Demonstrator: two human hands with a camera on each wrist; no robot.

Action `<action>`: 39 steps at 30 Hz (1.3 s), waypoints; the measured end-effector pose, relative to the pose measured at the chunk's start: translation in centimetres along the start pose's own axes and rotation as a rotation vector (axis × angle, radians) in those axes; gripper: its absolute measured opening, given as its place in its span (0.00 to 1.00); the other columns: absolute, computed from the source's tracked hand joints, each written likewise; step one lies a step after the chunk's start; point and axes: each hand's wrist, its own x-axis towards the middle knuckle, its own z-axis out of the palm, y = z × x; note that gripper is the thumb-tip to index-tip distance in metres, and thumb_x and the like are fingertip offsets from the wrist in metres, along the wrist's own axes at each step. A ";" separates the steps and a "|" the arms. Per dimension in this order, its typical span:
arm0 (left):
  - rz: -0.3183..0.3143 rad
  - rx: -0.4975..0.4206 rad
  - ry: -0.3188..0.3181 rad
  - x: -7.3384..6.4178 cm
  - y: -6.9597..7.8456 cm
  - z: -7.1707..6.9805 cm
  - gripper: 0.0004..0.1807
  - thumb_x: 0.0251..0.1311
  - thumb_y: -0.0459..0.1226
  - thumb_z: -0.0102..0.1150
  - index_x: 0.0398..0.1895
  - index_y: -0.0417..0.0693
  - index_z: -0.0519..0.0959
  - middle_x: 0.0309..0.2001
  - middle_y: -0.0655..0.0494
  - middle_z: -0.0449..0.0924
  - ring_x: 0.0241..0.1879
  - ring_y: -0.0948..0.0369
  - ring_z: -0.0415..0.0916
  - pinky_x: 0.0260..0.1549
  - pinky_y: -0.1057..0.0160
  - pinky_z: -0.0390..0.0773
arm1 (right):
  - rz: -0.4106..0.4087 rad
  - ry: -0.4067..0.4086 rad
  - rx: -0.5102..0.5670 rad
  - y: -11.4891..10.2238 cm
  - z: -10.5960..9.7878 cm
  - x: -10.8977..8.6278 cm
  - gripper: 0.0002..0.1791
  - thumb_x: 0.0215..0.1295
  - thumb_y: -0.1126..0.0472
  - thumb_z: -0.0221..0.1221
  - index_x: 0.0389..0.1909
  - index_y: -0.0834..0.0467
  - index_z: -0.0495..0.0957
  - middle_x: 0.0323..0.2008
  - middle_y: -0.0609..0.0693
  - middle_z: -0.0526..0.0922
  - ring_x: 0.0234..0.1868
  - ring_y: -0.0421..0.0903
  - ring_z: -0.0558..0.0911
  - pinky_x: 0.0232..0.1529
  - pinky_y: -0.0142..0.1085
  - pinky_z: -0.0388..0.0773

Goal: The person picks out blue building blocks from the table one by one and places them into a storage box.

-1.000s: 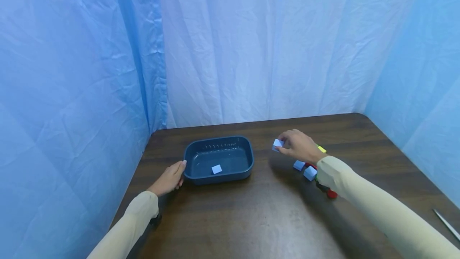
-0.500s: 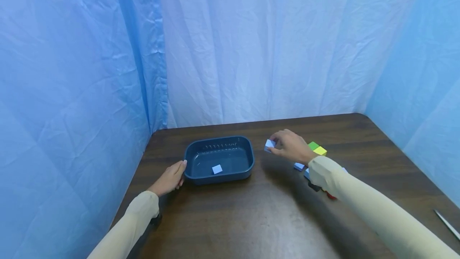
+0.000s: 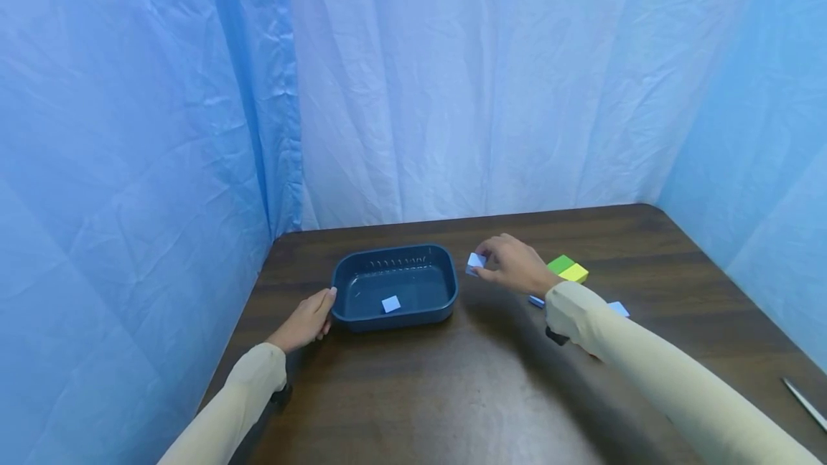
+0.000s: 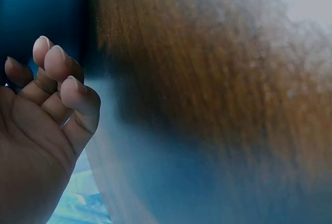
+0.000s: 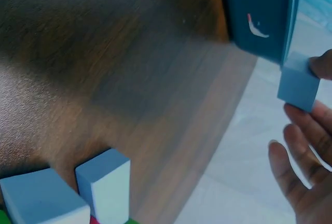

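A dark blue plastic tray with rounded corners sits on the left half of the table. My left hand grips its left end, thumb at the rim and curled fingers against the outer wall. Inside the tray lies one pale cube. Between the thumb and fingertips of my right hand I pinch another pale cube, held up just right of the tray's right rim. In the right wrist view this pinched cube overlaps the tray's corner, and the other fingers spread loosely.
Right of my right wrist stand a green block and a yellow block. More pale blocks lie near them, partly behind the sleeve. A thin pale stick lies near the right table edge. Cloth curtains surround the table.
My right hand has carried the pinched cube left toward the tray, uncovering the green and yellow blocks. The left hand and tray have stayed in place.
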 end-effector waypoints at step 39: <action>-0.009 -0.003 0.021 0.0 -0.2 0.3 0.28 0.82 0.59 0.31 0.39 0.46 0.70 0.24 0.48 0.74 0.22 0.53 0.72 0.23 0.57 0.75 | -0.081 -0.027 -0.043 -4.7 3.3 2.1 0.22 0.64 0.41 0.69 0.51 0.52 0.85 0.46 0.44 0.84 0.45 0.41 0.76 0.48 0.38 0.82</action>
